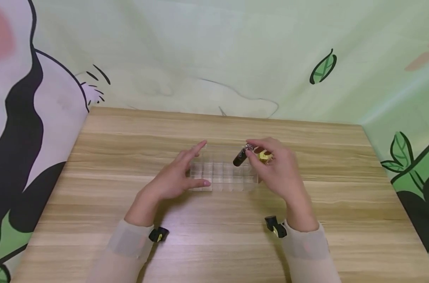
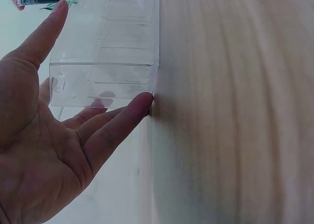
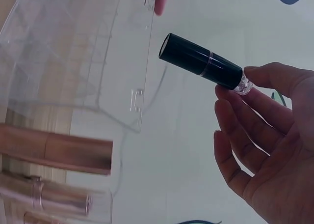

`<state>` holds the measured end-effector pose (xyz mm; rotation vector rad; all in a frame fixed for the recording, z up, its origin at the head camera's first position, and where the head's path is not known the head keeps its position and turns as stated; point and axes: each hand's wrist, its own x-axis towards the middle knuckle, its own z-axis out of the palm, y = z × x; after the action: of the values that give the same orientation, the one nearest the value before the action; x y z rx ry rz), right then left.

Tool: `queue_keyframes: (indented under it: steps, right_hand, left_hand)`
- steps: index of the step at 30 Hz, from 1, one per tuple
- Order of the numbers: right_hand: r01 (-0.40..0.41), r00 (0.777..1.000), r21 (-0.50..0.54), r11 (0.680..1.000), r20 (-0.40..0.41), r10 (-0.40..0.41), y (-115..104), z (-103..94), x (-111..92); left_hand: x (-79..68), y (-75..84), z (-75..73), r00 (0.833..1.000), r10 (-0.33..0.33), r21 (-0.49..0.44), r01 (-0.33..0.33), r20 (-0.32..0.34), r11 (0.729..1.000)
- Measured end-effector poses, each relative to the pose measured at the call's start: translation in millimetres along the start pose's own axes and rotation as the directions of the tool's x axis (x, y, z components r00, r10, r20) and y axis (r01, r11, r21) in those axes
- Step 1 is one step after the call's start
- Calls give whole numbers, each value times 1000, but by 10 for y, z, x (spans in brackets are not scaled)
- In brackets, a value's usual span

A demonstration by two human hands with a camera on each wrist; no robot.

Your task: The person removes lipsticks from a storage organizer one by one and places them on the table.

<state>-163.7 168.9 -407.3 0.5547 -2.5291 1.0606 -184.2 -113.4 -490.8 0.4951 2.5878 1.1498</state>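
Observation:
A clear plastic organizer [image 1: 223, 177] with rows of small compartments stands on the wooden table. My left hand [image 1: 175, 173] spans its left end, fingers spread and mostly straight. In the left wrist view, fingertips of the left hand [image 2: 73, 116] touch the organizer's lower corner [image 2: 125, 84]. Between the thumb and fingers of my right hand [image 1: 279, 167] is a black lipstick tube [image 1: 240, 157], pinched by its clear faceted end. The tube [image 3: 196, 59] tilts above the organizer's right part, apart from it in the right wrist view.
Beside the organizer, partly behind the right hand, is a yellow-gold item [image 1: 264, 157]. The right wrist view shows a rose-gold tube [image 3: 73, 153] and a shinier pinkish tube [image 3: 59, 197] near clear plastic. A printed cloth backdrop [image 1: 200, 59] rises behind the table [image 1: 214, 243].

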Motion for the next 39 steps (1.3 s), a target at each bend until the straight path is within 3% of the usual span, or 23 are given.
queue_keyframes:
  steps: [10, 23, 39]
  right_hand:
    - [-17, 999, -17, 1000, -39, 16, 115, -146, -88]
    - [-42, 999, -20, 999, -28, 41, 200, -368, -119]
    - [-160, 987, -77, 984, -40, 157, 309, -617, -141]
  left_hand:
    - [-25, 3, 39, 1000, -12, -3, 12, 10, 1000]
    - [-21, -5, 7, 1000, -6, 13, 6, 13, 1000]
    - [3, 19, -3, 1000, -13, -10, 13, 17, 1000]
